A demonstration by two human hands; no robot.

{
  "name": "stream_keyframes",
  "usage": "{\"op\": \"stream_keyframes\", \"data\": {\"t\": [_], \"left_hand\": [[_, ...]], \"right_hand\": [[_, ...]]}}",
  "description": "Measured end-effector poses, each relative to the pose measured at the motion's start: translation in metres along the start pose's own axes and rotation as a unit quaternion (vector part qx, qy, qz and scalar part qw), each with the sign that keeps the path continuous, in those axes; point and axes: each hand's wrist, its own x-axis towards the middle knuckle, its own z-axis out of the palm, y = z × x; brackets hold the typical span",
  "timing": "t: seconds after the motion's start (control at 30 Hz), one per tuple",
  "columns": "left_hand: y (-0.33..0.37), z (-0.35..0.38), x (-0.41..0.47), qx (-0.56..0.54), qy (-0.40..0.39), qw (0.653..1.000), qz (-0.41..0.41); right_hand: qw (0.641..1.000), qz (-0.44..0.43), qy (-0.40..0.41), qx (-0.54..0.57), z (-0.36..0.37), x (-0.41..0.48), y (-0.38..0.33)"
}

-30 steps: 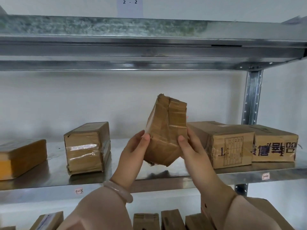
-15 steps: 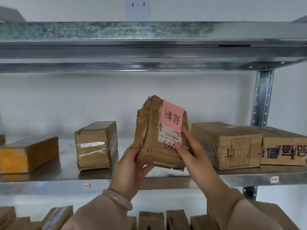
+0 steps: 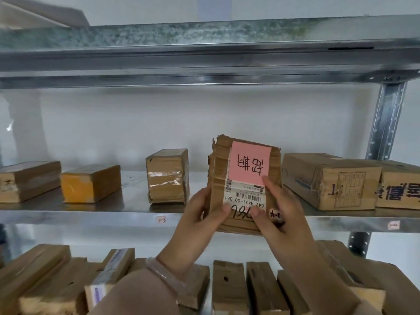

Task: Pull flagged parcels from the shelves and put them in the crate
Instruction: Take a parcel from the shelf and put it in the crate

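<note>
I hold a worn brown cardboard parcel (image 3: 244,185) upright in front of the middle shelf (image 3: 127,215), its face turned to me. A pink sticky note (image 3: 250,163) with handwritten characters sits on its upper face, above a white barcode label (image 3: 244,196). My left hand (image 3: 202,214) grips the parcel's lower left edge, thumb on the label. On the lower right, my right hand (image 3: 276,214) grips it too, thumb on the label. No crate is in view.
Other brown parcels stand on the middle shelf: three to the left (image 3: 168,176) (image 3: 91,183) (image 3: 29,180) and two to the right (image 3: 329,180) (image 3: 400,189). Several more parcels (image 3: 229,287) fill the shelf below. A metal upright (image 3: 384,121) stands at the right.
I turned the parcel so its flagged, labelled face points at me, and lowered it in front of the shelf edge. The view shifted down and left, showing the lower shelf.
</note>
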Motion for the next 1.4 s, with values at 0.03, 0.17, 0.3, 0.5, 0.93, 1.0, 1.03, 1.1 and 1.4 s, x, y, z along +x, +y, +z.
{"op": "stream_keyframes", "data": {"t": [0.03,0.17,0.3,0.5,0.93,1.0,1.03,1.1,1.4], "left_hand": [[-0.001,-0.002,-0.01,0.009,0.018,1.0,0.02],[-0.011,-0.027,-0.061,-0.015,0.045,0.998,0.042],[-0.021,-0.079,-0.128,0.023,0.044,0.999,0.014],[-0.022,-0.176,-0.242,0.056,0.147,0.984,-0.089],[-0.019,-0.353,-0.428,0.148,0.359,0.896,-0.215],[-0.025,-0.376,-0.442,0.155,0.381,0.882,-0.23],[-0.029,-0.389,-0.448,0.154,0.389,0.876,-0.239],[-0.037,-0.419,-0.454,0.155,0.403,0.866,-0.251],[-0.072,-0.575,-0.434,0.214,0.454,0.806,-0.314]], "right_hand": [[1.0,0.0,0.0,-0.008,0.005,-0.009,-0.005],[0.999,0.026,-0.012,-0.047,0.034,-0.048,-0.023],[0.993,0.072,-0.062,-0.071,0.091,-0.098,-0.044],[0.974,0.098,-0.197,-0.057,0.202,-0.17,-0.091],[0.888,0.07,-0.453,0.033,0.415,-0.267,-0.161],[0.877,0.073,-0.474,0.038,0.446,-0.273,-0.164],[0.872,0.076,-0.481,0.043,0.462,-0.274,-0.165],[0.865,0.073,-0.494,0.057,0.499,-0.276,-0.167],[0.822,0.085,-0.553,0.106,0.688,-0.24,-0.156]]}}
